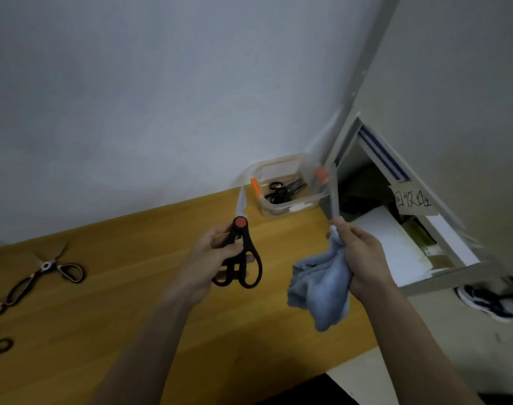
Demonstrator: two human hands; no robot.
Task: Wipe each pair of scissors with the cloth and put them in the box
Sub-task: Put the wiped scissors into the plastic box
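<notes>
Both forearms are reaching up from the bottom edge toward mid-frame. Left fingers are curling round the black handles of the scissors [241, 252], blades pointing up; the left hand [211, 258] is holding them above the wooden table [132, 287]. Right of centre, right-hand [359, 252] fingers are bunching the blue cloth [319, 287], apart from the blades. Wiping appears about to begin or just finished; I cannot tell which. Next, the pair is going into the clear box [287, 185], centre-right, already holding scissors. More scissors [44, 273] are waiting at the left edge.

A paper label [414, 201] taped on the grey cabinet [454, 97] at right bears handwritten Chinese characters, seemingly "回收", the rest illegible.
</notes>
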